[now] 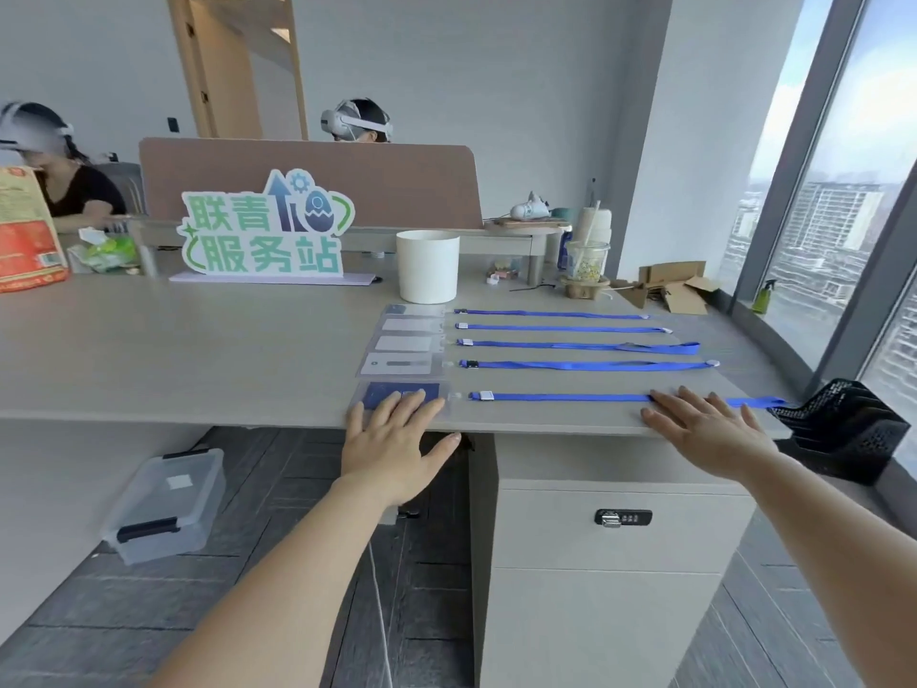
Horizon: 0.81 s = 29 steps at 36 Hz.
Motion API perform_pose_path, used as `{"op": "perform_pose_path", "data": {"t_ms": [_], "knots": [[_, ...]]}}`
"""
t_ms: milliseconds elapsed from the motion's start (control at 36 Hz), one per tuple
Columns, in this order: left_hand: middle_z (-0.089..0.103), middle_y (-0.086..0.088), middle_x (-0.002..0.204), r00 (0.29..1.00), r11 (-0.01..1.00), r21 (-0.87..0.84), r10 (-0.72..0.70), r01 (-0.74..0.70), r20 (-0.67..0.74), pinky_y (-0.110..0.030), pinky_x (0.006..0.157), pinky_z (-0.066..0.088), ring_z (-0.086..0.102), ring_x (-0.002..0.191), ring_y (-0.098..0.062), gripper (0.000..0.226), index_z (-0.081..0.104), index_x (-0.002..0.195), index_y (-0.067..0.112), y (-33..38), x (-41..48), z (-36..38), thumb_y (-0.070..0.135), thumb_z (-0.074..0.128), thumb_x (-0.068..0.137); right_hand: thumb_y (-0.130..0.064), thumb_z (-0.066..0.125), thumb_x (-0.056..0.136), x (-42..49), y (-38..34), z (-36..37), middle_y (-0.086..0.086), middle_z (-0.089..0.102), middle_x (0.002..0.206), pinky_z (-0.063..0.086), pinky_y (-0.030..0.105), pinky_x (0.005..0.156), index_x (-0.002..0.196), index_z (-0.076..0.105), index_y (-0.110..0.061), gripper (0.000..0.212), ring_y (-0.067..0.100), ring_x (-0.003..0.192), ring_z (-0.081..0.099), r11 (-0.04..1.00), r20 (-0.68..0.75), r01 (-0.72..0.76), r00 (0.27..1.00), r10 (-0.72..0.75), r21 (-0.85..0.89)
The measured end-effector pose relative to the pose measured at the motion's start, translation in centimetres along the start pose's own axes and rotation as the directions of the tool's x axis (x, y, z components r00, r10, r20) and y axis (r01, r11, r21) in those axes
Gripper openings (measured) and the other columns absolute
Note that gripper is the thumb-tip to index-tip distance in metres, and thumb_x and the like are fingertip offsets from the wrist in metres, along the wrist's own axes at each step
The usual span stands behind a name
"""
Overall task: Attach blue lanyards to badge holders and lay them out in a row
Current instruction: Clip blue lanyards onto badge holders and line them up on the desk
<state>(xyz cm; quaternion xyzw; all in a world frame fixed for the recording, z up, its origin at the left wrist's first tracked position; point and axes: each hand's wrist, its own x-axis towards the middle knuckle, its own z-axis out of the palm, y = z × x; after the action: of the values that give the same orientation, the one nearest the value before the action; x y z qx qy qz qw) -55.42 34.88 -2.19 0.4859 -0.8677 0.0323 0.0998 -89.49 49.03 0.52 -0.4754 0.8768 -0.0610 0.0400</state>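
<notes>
Several clear badge holders (404,344) lie in a column on the grey table (198,350), each with a blue lanyard (570,344) stretched out to its right. The nearest badge holder (382,392) holds a dark blue card, and its lanyard (560,397) runs along the table's front edge. My left hand (397,439) lies flat with straight fingers on that nearest holder. My right hand (704,429) lies flat with spread fingers on the right part of the nearest lanyard, whose end (754,402) shows beyond it.
A white cylindrical pot (427,265) and a green-lettered sign (265,230) stand behind the row. A black mesh tray (843,429) sits at the right end. Cardboard scraps (670,285) and a drink cup (588,260) are at the back right. Two people sit behind the divider.
</notes>
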Motion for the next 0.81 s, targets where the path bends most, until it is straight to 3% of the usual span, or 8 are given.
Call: {"op": "perform_pose_path", "data": {"t_ms": [528,806], "knots": [[-0.010,0.012,0.159,0.999,1.000,-0.004,-0.031,0.031,0.014,-0.047,0.116,-0.013,-0.015,0.146,-0.016,0.068,-0.001,0.149,0.042,-0.67,-0.08,0.58,0.071,0.005,0.088,-0.071,0.005,0.086,0.41,0.27,0.46,-0.020,-0.001,0.157,-0.006,0.051,0.117,0.143,0.000,-0.054,0.061,0.021,0.147,-0.004,0.999,-0.007,0.003,1.000,-0.004,-0.041],[-0.029,0.009,0.153,0.998,1.000,-0.029,-0.007,0.009,0.067,-0.045,0.115,-0.017,-0.028,0.141,-0.017,0.072,-0.020,0.145,0.039,-0.88,-0.32,-0.34,0.072,0.004,0.087,-0.073,0.007,0.084,-0.14,0.04,0.45,-0.018,-0.010,0.157,-0.010,0.051,0.116,0.144,-0.009,-0.050,0.066,0.018,0.146,-0.011,0.999,-0.016,-0.014,1.000,0.014,-0.029]]}}
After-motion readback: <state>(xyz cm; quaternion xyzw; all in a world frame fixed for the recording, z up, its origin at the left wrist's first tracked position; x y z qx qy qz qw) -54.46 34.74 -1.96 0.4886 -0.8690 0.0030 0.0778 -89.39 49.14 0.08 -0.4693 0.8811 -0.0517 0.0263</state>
